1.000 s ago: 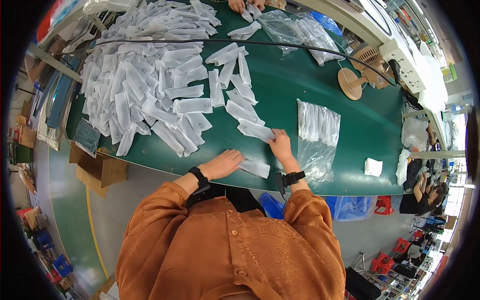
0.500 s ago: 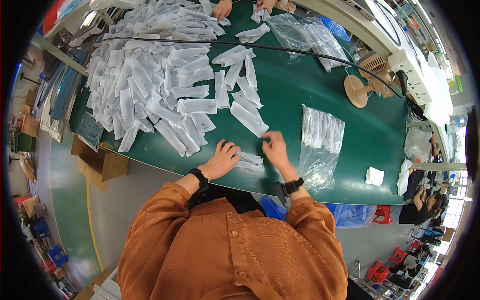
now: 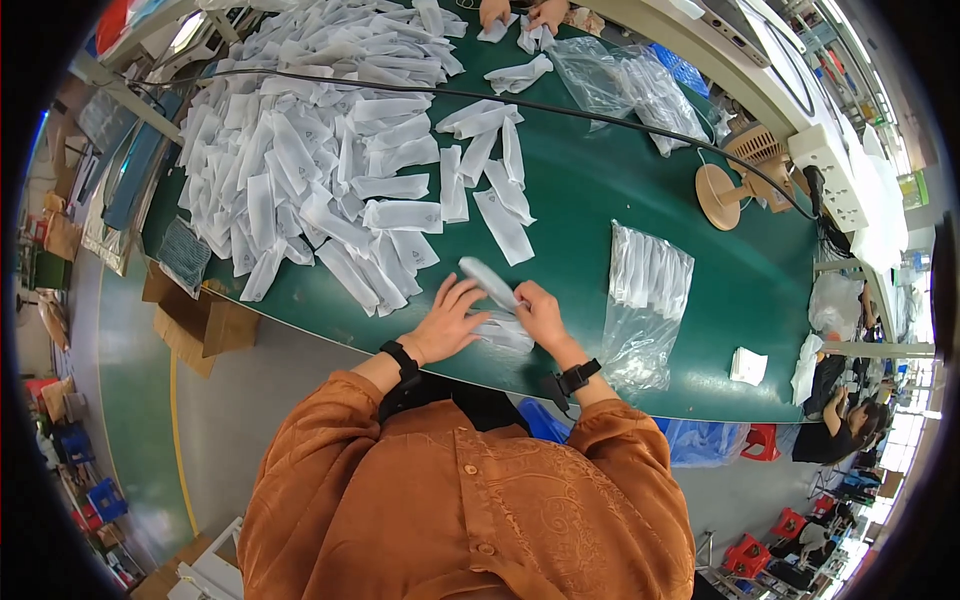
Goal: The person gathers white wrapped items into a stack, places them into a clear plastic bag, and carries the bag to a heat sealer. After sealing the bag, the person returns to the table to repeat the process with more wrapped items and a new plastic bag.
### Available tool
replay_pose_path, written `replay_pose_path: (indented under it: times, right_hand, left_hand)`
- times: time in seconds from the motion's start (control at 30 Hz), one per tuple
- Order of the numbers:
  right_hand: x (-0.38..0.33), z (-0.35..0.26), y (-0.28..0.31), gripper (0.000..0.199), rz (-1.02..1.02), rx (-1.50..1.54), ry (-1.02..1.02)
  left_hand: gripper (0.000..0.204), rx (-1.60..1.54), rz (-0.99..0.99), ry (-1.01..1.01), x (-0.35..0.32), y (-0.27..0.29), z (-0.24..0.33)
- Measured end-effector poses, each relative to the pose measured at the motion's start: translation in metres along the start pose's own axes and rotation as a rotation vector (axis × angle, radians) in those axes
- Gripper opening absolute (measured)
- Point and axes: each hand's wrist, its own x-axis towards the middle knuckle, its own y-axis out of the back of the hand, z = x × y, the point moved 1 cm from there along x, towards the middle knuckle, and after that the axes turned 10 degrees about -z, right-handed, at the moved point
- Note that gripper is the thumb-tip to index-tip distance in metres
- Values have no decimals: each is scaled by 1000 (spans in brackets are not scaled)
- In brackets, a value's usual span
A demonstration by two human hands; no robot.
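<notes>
My right hand (image 3: 542,318) pinches the lower end of a slim frosted white plastic packet (image 3: 486,281), which is tilted above the table's near edge. My left hand (image 3: 445,328) lies just left of it with its fingers apart, close to the held packet's side. Beneath and between both hands is a small flat bunch of similar packets (image 3: 506,334), partly covered by my fingers. Farther off lie several loose packets (image 3: 504,226), to the right of a large heap of packets (image 3: 300,150).
A clear bag partly filled with packets (image 3: 648,290) lies right of my hands on the green table (image 3: 570,215). Behind it are a small fan (image 3: 720,195), a power strip (image 3: 830,180) and a black cable (image 3: 560,108). Another person's hands (image 3: 545,14) handle packets across the table.
My right hand has closed on a packet and lifts it over the bunch; before, its fingers were beside the bunch. My left hand stays nearly in place. The other person's hands have moved closer together.
</notes>
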Motion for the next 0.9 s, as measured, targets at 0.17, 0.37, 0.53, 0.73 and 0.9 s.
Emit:
replay_pose_path:
  times: [0.17,0.37,0.53,0.73,0.9]
  right_hand:
    - [4,-2,25,16,-309,-43,123]
    - [80,19,15,19,151,-144,-184]
    - [86,25,8,15,-177,-218,-109]
    - [30,-12,18,12,-416,-102,244]
    - [82,-12,39,21,-115,-57,33]
  left_hand:
    - [50,-2,-59,12,3,8,-9]
    - [55,-445,-139,125,0,-19,-22]
    - [64,-172,-26,45,5,9,-13]
    - [72,-50,-85,27,5,21,-31]
    - [74,-224,-146,-2,-2,-8,-43]
